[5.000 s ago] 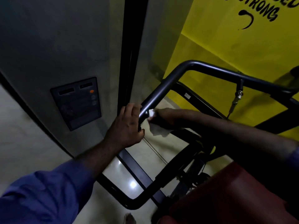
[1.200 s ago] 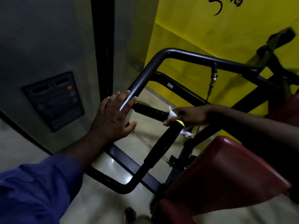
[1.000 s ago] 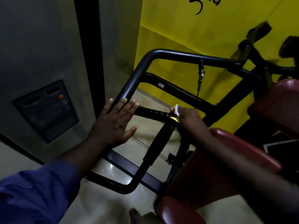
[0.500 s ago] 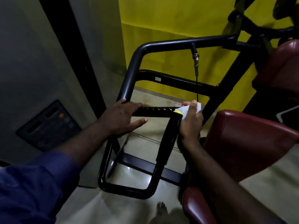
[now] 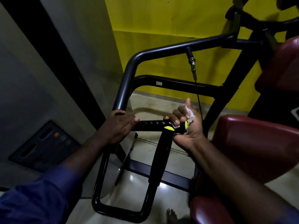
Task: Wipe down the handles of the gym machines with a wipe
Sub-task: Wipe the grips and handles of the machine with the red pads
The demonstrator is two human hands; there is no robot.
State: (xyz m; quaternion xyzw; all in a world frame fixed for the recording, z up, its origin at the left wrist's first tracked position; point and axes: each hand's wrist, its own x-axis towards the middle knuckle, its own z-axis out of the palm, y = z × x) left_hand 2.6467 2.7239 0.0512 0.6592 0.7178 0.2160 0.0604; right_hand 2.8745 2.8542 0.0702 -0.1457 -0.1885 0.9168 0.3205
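The right hand (image 5: 186, 126) is turned palm up at the near end of the horizontal handle (image 5: 150, 125). Its fingers (image 5: 175, 118) curl round the black grip and its thumb sticks straight up. The white wipe (image 5: 190, 115) is bunched between the palm and that handle end, beside a yellow end cap (image 5: 186, 125), with crumpled edges showing above and below the fingers. The left hand (image 5: 119, 126) rests where the handle meets the sloping black frame tube (image 5: 127, 81). Its fingers lie mostly straight along the far end of the grip, pressed on top rather than wrapped round it, and a blue sleeve (image 5: 32, 199) covers the forearm. A second black grip (image 5: 161, 156), topped by its own yellow cap (image 5: 169, 128), runs down from just beside the right hand's fingers to the lower loop of the frame. A thin cable (image 5: 198, 101) hangs from a metal fitting (image 5: 192, 62) on the upper bar and passes behind the right hand. Dark red pads (image 5: 252, 143) sit to the right, touching the right forearm. Behind the machine are a yellow wall (image 5: 161, 21) and a pale floor (image 5: 153, 102). At the left is a grey wall with a dark control panel (image 5: 43, 143). A bare foot (image 5: 172, 215) shows at the bottom edge.
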